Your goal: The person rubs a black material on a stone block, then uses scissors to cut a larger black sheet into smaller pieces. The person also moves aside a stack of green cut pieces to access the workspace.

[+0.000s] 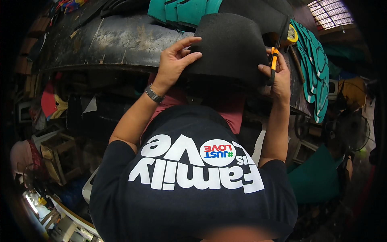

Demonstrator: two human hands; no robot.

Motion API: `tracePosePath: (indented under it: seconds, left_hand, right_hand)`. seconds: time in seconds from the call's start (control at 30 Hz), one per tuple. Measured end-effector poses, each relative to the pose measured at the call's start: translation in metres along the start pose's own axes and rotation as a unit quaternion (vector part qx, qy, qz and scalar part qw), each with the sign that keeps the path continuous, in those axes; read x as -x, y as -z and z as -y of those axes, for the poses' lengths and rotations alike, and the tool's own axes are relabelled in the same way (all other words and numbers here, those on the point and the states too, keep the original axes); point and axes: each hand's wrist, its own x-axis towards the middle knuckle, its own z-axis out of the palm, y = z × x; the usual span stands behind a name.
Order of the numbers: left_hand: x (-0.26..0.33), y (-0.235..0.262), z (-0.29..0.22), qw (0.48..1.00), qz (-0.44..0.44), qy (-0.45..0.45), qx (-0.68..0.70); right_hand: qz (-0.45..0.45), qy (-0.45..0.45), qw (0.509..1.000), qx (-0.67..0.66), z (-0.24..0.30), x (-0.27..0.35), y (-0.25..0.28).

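**Two hands on a black foam sheet at a worn workbench**

The left hand (174,60) lies open on the left edge of a black foam sheet (231,44), fingers spread and thumb pressed against the material; it pins the sheet rather than closing round it. A metal wristwatch (153,94) sits on that wrist. The sheet rests on the near edge of the workbench (117,42), between the two hands and partly hanging over the lap.

The right hand (279,76) is closed round an orange-and-black handled cutting tool (274,60) held at the sheet's right edge. The working end is dark against dark material, so how it meets the sheet is hard to make out.

The person's black printed T-shirt (193,177) fills the lower middle and hides whatever lies under the bench there.

The bench top is dark, scuffed and stained. Teal foam cut-outs (183,10) are stacked at its far edge, and more teal sole-shaped pieces (316,68) hang at the right. A wooden crate (60,155) stands on the floor at the left, and a barred window (330,14) shows at the upper right.
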Motion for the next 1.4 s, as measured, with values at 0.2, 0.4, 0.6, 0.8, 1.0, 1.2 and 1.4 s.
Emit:
tracePosePath:
  seconds: [0.2, 0.4, 0.6, 0.8, 1.0, 1.2, 1.4]
  left_hand:
    - [-0.018, 0.002, 0.006, 0.991, 0.081, 0.036, -0.103]
    - [-0.017, -0.002, 0.016, 0.981, 0.076, 0.057, -0.168]
    - [-0.015, -0.015, 0.018, 0.991, 0.058, 0.025, -0.115]
    - [-0.017, -0.017, 0.021, 0.993, 0.074, 0.051, -0.078]
    - [-0.017, -0.02, 0.019, 0.992, 0.071, 0.074, -0.079]
    - [-0.018, -0.024, 0.022, 0.993, 0.043, 0.024, -0.108]
    - [-0.017, -0.025, 0.032, 0.993, 0.038, 0.009, -0.112]
  right_hand:
    - [-0.169, 0.169, 0.902, 0.361, -0.005, -0.025, 0.0]
    - [0.071, -0.038, 0.996, 0.045, 0.02, 0.039, 0.001]
    - [0.293, -0.294, 0.909, -0.036, -0.007, 0.098, -0.015]
    - [0.308, -0.36, 0.88, -0.032, -0.023, 0.112, 0.001]
    - [0.27, -0.313, 0.906, -0.095, -0.024, 0.097, -0.013]
    - [0.266, -0.295, 0.915, -0.062, -0.02, 0.087, -0.031]
    - [0.271, -0.28, 0.92, -0.051, -0.023, 0.085, -0.04]
